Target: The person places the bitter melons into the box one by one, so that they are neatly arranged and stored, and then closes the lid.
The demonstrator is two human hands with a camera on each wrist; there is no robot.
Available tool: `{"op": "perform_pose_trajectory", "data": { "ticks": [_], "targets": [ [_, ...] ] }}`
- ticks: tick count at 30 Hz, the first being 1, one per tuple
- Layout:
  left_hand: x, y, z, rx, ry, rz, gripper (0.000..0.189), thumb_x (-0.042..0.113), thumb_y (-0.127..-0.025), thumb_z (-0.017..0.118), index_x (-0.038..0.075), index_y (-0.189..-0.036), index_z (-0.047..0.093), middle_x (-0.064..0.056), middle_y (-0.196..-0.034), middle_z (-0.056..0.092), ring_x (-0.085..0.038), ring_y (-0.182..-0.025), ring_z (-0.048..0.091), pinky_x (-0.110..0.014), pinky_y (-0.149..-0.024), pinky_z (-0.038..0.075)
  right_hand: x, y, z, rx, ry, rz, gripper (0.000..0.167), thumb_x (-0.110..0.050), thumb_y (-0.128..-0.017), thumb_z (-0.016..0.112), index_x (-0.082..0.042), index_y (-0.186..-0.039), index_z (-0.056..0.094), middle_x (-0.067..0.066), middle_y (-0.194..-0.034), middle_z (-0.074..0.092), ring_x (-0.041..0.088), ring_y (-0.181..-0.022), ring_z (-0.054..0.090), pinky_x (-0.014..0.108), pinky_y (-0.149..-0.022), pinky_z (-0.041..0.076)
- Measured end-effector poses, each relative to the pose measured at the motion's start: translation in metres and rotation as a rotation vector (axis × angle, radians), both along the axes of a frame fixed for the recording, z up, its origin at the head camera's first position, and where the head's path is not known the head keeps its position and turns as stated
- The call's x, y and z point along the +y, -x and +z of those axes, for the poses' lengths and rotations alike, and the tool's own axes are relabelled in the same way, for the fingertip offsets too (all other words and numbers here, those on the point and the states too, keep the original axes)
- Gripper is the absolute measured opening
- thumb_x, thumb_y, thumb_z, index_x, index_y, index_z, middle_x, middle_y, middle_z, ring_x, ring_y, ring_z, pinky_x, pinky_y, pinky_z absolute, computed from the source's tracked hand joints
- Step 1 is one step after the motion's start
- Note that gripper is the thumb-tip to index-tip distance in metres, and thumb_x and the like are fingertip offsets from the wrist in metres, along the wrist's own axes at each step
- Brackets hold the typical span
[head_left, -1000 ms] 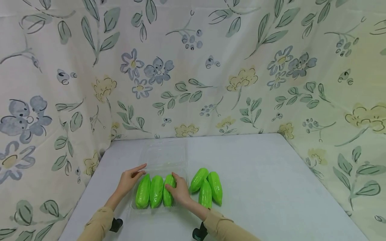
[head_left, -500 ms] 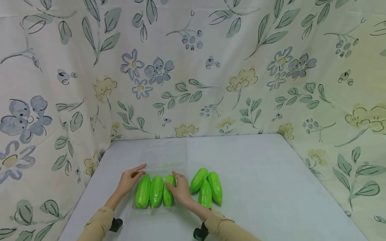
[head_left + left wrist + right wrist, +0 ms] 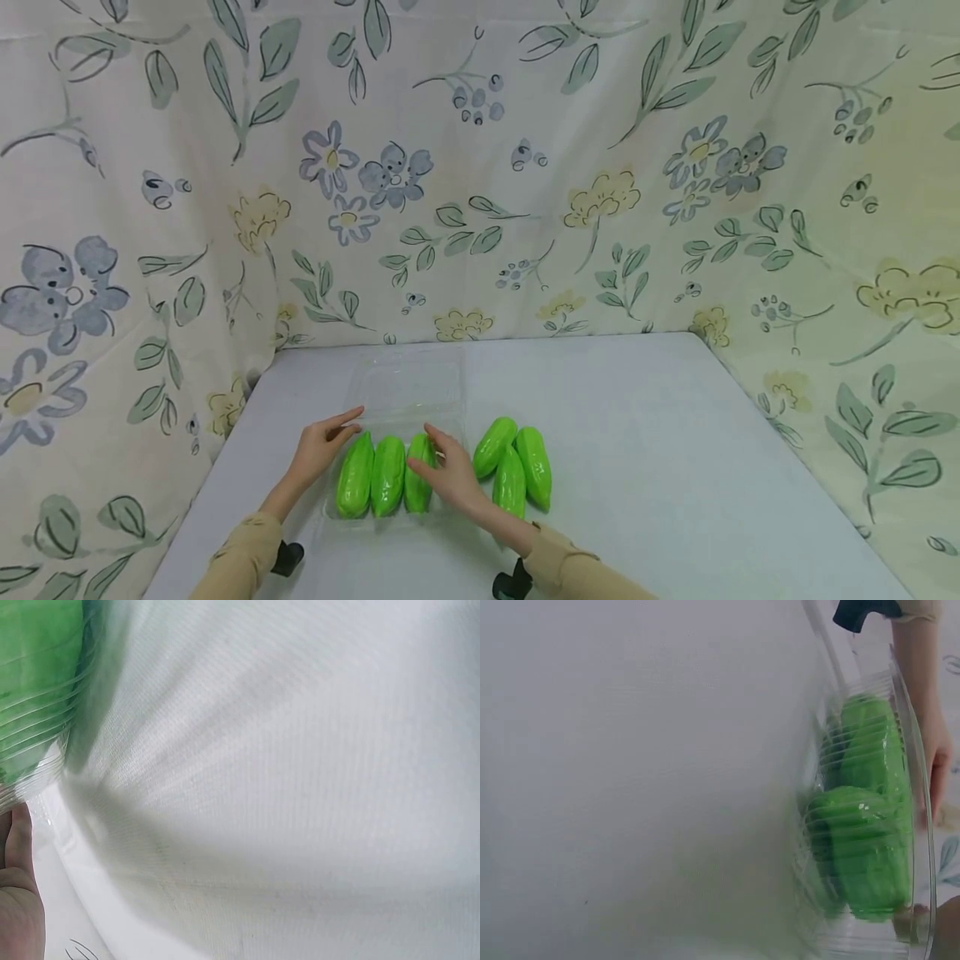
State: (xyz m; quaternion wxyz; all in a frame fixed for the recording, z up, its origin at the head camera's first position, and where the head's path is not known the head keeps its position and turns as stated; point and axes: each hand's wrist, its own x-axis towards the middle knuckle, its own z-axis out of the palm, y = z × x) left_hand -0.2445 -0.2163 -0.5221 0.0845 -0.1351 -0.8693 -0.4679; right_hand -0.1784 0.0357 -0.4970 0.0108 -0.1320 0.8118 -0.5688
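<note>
A clear plastic clamshell container [image 3: 318, 518] lies on the table with its clear lid [image 3: 411, 379] folded back. In it three shiny green gourd-like vegetables stand side by side: left [image 3: 356, 477], middle [image 3: 388, 475] and right [image 3: 418, 473]. At the container's back left corner my left hand [image 3: 318, 450] touches the rim with fingers extended, index finger and thumb apart. In the left wrist view its fingers [image 3: 21, 844] meet the ribbed wall. My right hand [image 3: 450, 477] hovers at the right vegetable and the container's right side, fingers spread; nothing is gripped in it.
Outside the container, to its right, lie three more green vegetables: left [image 3: 495, 446], front [image 3: 510, 485] and right [image 3: 536, 468]. The white table [image 3: 637, 450] ends at a floral curtain [image 3: 480, 183]. Dark wrist camera mounts [image 3: 288, 558] hang beneath both sleeves.
My right hand's fingers have loosened from the right vegetable, and the right forearm has shifted slightly right. The left hand and the vegetables keep their places.
</note>
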Motion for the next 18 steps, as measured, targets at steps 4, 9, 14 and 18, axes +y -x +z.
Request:
{"op": "perform_pose_trajectory", "data": {
  "ticks": [4, 9, 14, 18],
  "targets": [
    [0.001, 0.0, 0.0, -0.005, -0.002, -0.004, 0.036, 0.011, -0.094, 0.059, 0.007, -0.129, 0.059, -0.018, -0.111, 0.069, -0.024, -0.095, 0.07, -0.012, -0.076, 0.049, 0.007, -0.003, 0.001, 0.006, 0.009, 0.044, 0.063, -0.031, -0.092, 0.062, -0.001, -0.142, 0.039, 0.019, -0.143, 0.045, 0.039, -0.127, 0.047, 0.046, -0.102, 0.042],
    [0.0, -0.001, 0.0, 0.003, 0.004, 0.008, 0.035, 0.012, -0.094, 0.059, 0.01, -0.129, 0.06, -0.016, -0.109, 0.07, -0.019, -0.094, 0.07, -0.012, -0.076, 0.049, 0.014, -0.008, 0.003, 0.023, 0.02, 0.088, 0.061, -0.031, -0.092, 0.063, -0.003, -0.142, 0.041, 0.018, -0.141, 0.047, 0.037, -0.125, 0.049, 0.046, -0.102, 0.043],
    [0.0, -0.001, 0.001, 0.001, 0.006, 0.01, 0.035, 0.013, -0.094, 0.059, 0.011, -0.129, 0.06, -0.015, -0.108, 0.071, -0.017, -0.094, 0.07, -0.012, -0.077, 0.048, 0.02, -0.013, 0.003, 0.066, 0.04, 0.116, 0.06, -0.028, -0.091, 0.064, -0.003, -0.14, 0.043, 0.016, -0.14, 0.047, 0.038, -0.126, 0.047, 0.045, -0.102, 0.043],
    [-0.001, -0.001, 0.0, -0.007, 0.002, 0.004, 0.035, 0.014, -0.094, 0.059, 0.011, -0.129, 0.06, -0.016, -0.109, 0.07, -0.016, -0.094, 0.07, -0.012, -0.077, 0.048, 0.024, -0.016, 0.003, 0.101, 0.049, 0.109, 0.059, -0.029, -0.09, 0.065, -0.004, -0.14, 0.043, 0.016, -0.141, 0.048, 0.04, -0.126, 0.047, 0.046, -0.101, 0.043]
  ]
}}
